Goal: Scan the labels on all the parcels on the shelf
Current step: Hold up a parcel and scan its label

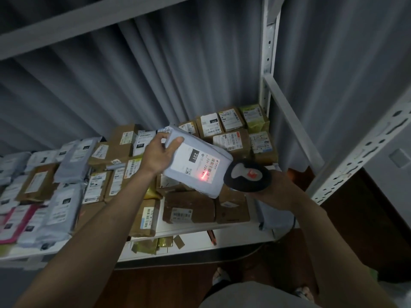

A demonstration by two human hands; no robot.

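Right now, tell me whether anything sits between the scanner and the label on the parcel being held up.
Nothing visible does. The left hand holds the grey parcel tilted above the shelf; the right hand aims the scanner just off its lower right corner. A red spot lands on the label, and the thumb rests above it.

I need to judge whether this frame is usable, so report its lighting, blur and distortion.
Head view: dim overall; the scanner's red spot glows on the held parcel's label, where the big 231 reads clearly; parcels at far left are smeared; wide-angle lens bends the shelf uprights.
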